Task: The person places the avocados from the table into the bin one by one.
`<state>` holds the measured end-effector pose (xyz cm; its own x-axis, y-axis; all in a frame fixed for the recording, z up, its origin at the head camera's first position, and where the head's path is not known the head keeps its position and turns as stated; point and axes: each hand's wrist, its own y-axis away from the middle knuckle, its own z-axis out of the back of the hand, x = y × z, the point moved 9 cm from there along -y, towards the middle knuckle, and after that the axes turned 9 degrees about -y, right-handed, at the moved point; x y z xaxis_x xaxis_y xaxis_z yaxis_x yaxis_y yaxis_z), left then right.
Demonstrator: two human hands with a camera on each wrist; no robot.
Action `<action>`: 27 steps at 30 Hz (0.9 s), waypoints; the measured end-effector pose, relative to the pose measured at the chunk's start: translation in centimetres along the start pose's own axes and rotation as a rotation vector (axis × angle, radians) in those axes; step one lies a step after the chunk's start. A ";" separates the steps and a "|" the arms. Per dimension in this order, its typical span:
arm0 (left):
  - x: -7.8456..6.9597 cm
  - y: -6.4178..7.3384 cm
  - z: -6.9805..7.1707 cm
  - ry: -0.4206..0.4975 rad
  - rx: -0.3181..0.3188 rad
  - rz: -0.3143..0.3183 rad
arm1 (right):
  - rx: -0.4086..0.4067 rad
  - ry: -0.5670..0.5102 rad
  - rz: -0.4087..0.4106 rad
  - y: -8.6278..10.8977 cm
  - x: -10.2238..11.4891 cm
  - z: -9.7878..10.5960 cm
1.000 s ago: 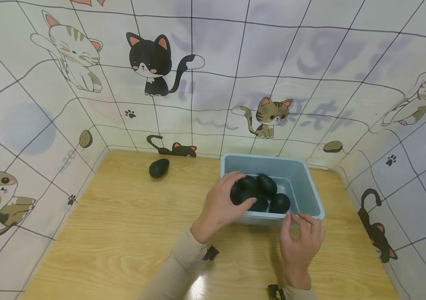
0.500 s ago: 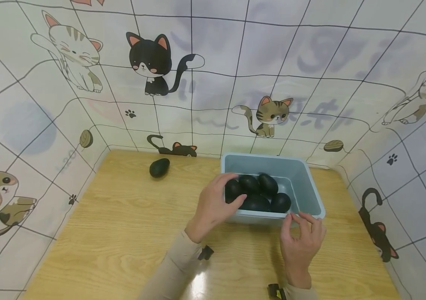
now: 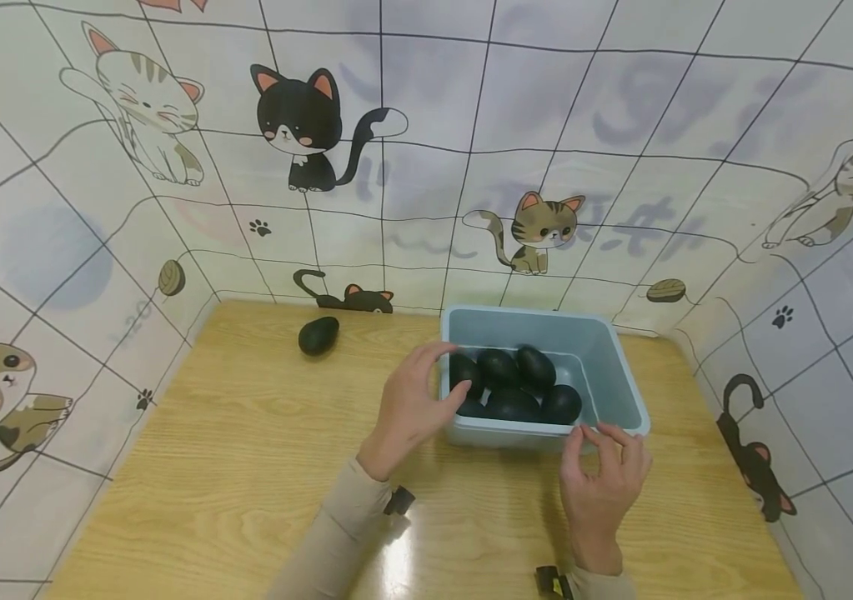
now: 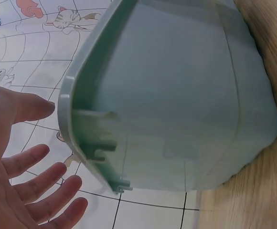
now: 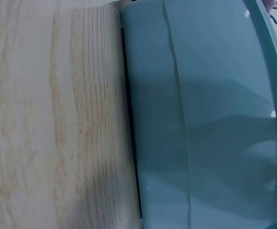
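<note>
My left hand [image 3: 413, 404] hovers over the left end of a light blue plastic bin [image 3: 609, 367], fingers spread and loosely bent. In the left wrist view that hand [image 4: 21, 176] holds nothing, with its thumb tip close to the rim. Several dark avocados [image 3: 514, 405] lie in the bin, bunched toward the left and middle; one avocado [image 3: 465, 375] sits just inside my left fingertips. My right hand [image 3: 602, 492] pinches the front rim near the right corner between thumb and fingers. The right wrist view shows mostly the bin's outer wall [image 5: 215, 114].
Another avocado [image 3: 318, 336] lies on the wooden table [image 3: 246, 467] at the back left, near the wall. Walls covered with a cat-patterned sheet [image 3: 411, 167] enclose the table at the back and both sides. The bin stands close to the back wall.
My left hand has let go of an avocado inside the bin and moved left to the bin's edge. The avocado rests at the left end. The right hand stays at the rim.
</note>
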<state>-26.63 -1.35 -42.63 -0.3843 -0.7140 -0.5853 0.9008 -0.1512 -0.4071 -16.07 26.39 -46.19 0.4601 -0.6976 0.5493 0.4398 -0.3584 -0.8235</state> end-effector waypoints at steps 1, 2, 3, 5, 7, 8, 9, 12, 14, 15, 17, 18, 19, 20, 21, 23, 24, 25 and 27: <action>0.2 0.0 0.1 0.001 0.000 0.010 | 0.005 0.003 -0.002 0.0 0.0 0.0; 0.4 0.0 0.1 0.004 0.000 0.016 | 0.008 0.005 -0.005 0.0 0.1 0.0; 0.5 0.0 0.2 0.008 -0.002 0.019 | 0.009 0.008 -0.007 0.0 0.1 0.0; 0.7 0.0 0.4 0.018 -0.009 0.020 | 0.015 0.015 -0.011 -0.1 0.1 -0.1; 0.8 0.0 0.5 0.028 -0.019 0.018 | 0.013 0.015 -0.009 -0.1 0.1 -0.1; 0.9 0.0 0.5 0.031 -0.024 0.016 | 0.009 0.012 -0.006 -0.1 0.2 0.0; 1.0 0.0 0.5 0.034 -0.028 0.014 | 0.007 0.010 -0.003 -0.1 0.2 0.0; 1.4 0.1 0.6 0.034 -0.034 0.018 | -0.012 -0.006 0.008 -0.1 0.2 0.0; 1.7 0.2 0.6 0.038 -0.032 0.030 | -0.016 -0.008 0.008 0.0 0.2 0.0; 1.9 0.3 0.6 0.039 -0.030 0.037 | -0.018 -0.009 0.006 0.0 0.2 0.0; 2.3 0.4 0.5 0.046 -0.023 0.055 | -0.019 -0.007 0.002 0.0 0.1 0.0; 2.5 0.4 0.5 0.047 -0.019 0.066 | -0.020 -0.005 0.000 0.0 0.1 0.0; 2.7 0.4 0.6 0.052 -0.017 0.075 | -0.024 -0.006 0.001 0.0 0.1 0.1; 2.8 0.5 0.6 0.051 -0.018 0.080 | -0.028 -0.006 0.001 0.0 0.1 0.1; 3.0 0.5 0.6 0.051 -0.022 0.083 | -0.030 -0.005 0.003 0.0 0.2 0.1; 3.4 0.6 0.6 0.044 -0.027 0.092 | -0.032 -0.005 0.006 0.0 0.2 0.1; 3.5 0.6 0.7 0.041 -0.032 0.093 | -0.034 -0.004 0.007 0.0 0.3 0.0; 3.7 0.7 0.7 0.038 -0.036 0.094 | -0.037 -0.006 0.008 -0.1 0.3 0.0; 4.0 0.8 0.6 0.030 -0.033 0.105 | -0.033 -0.004 0.008 0.0 0.3 0.0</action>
<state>-27.36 -4.76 -44.85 -0.2941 -0.7036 -0.6469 0.9295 -0.0531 -0.3649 -15.93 26.18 -45.97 0.4665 -0.6982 0.5431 0.4106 -0.3729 -0.8321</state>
